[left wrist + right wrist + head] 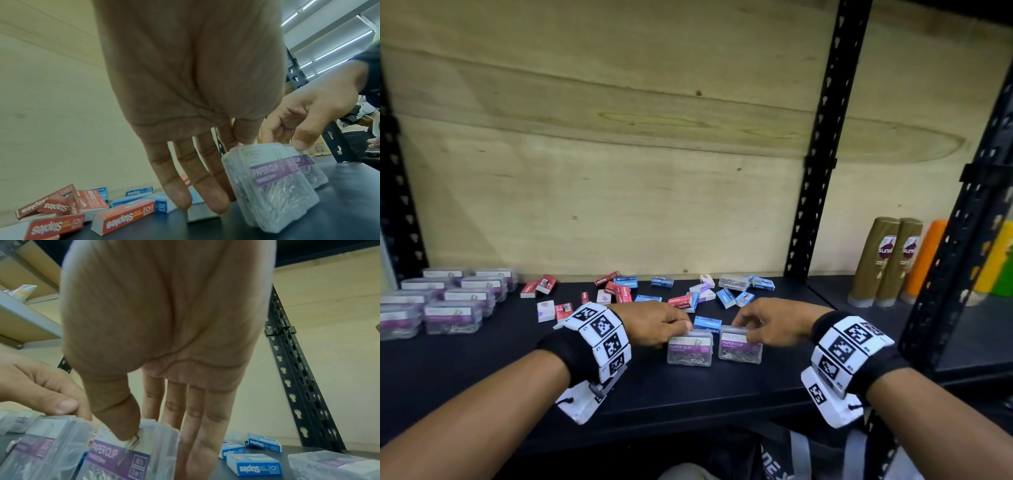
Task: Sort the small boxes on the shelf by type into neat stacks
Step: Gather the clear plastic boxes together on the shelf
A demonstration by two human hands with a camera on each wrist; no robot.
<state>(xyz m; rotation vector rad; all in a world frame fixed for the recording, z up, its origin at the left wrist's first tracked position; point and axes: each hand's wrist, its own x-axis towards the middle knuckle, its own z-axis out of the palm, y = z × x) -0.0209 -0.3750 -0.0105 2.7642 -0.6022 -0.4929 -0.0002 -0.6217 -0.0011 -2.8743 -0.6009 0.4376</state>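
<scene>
Two clear paper clip boxes with purple labels stand on edge side by side at the front of the black shelf point(482, 359). My left hand point(681, 327) pinches the top of the left box point(690, 349), thumb in front and fingers behind. In the left wrist view the left hand point(224, 162) has that box point(273, 186) against its fingers. My right hand point(743, 325) pinches the top of the right box point(740, 347) in the same way. The right wrist view shows the right hand point(164, 410) with its thumb on the label of the right box point(131, 456).
Stacked clear paper clip boxes point(448, 301) fill the shelf's left end. Red staples boxes point(616, 291), blue ones point(707, 322) and white ones point(546, 310) lie scattered behind my hands, with one more clear box point(732, 281). Brown bottles point(887, 260) stand beyond a black upright point(822, 137).
</scene>
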